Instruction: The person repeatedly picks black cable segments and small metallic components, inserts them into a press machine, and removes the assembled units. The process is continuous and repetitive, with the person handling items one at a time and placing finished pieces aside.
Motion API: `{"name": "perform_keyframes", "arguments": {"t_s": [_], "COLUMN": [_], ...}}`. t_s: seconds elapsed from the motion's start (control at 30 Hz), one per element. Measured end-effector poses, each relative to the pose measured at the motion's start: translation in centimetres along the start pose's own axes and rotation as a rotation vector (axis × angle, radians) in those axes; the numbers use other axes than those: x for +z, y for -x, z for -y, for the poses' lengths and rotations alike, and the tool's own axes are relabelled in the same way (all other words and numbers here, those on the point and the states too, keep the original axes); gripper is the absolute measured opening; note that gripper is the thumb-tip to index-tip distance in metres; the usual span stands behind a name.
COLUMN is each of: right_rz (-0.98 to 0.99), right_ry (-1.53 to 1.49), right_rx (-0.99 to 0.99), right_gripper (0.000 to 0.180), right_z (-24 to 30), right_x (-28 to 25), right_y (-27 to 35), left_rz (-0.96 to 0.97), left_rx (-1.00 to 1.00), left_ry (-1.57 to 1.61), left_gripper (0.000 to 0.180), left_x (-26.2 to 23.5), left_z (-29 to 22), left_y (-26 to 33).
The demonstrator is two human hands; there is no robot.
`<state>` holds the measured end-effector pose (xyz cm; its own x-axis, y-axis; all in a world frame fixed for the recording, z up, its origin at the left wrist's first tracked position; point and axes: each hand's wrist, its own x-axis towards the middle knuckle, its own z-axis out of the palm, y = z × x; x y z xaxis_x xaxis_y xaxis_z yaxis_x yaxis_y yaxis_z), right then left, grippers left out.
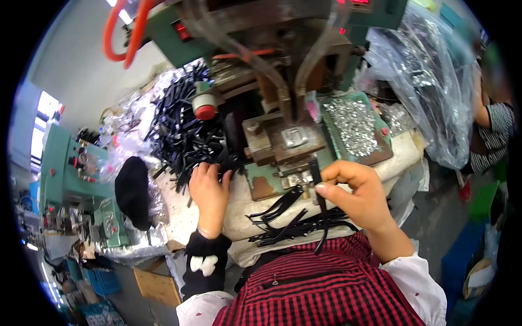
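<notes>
My right hand (pixel 356 193) pinches a black strap (pixel 322 209) between thumb and fingers. The strap hangs downward, with its upper end close to the front of a press machine's metal die block (pixel 294 138). My left hand (pixel 210 193) lies at the near edge of a large heap of black straps (pixel 187 122), touching it. Its thumb stands apart from the bent fingers, and I see nothing held between them. More black straps (pixel 283 231) lie bunched on the cloth-covered table edge in front of my apron (pixel 315 282).
Right of the die stands a green tray (pixel 350 127) of small shiny metal pieces. A red button (pixel 205 111) sits left of the press. A black cloth item (pixel 132 191) is at far left. Clear plastic bags (pixel 427 81) and another person's striped sleeve (pixel 497 125) are at right.
</notes>
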<state>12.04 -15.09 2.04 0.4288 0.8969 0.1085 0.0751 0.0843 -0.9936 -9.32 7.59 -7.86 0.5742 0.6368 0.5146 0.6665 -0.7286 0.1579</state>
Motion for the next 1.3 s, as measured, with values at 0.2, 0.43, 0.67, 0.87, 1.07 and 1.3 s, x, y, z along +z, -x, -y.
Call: {"name": "perform_keyframes", "arguments": {"t_s": [0.2, 0.43, 0.67, 0.87, 1.07, 1.3], "right_rz": [0.007, -0.31, -0.584, -0.714, -0.684, -0.565], "right_ry": [0.605, 0.955, 1.126, 0.971, 0.853, 1.06], "right_rx": [-0.207, -0.35, -0.239, -0.261, -0.261, -0.24], "right_gripper": [0.016, 0.031, 0.028, 0.01, 0.011, 0.015], "right_z": [-3.5, -7.9, -10.2, -9.8, -8.5, -10.4], "right_x": [-2.0, -6.2, -8.0, -5.7, -8.0, -8.7], "right_y": [1.1, 3.5, -0.7, -3.4, -4.6, -4.6], "left_rz": [0.184, 0.183, 0.964, 1.248, 1.247, 1.192], "left_rx": [-0.056, -0.571, -0.401, -0.818, -0.801, -0.812], "left_ry": [0.001, 0.924, 1.857, 2.303, 2.319, 2.306], "left_gripper": [0.014, 0.013, 0.04, 0.038, 0.036, 0.035], "left_x": [1.2, -7.1, -11.0, -8.3, -6.3, -6.4], "left_z": [1.1, 2.6, -12.4, -15.7, -16.0, -16.1], "left_y": [-1.0, -1.0, -1.9, -4.7, -4.9, -4.7]}}
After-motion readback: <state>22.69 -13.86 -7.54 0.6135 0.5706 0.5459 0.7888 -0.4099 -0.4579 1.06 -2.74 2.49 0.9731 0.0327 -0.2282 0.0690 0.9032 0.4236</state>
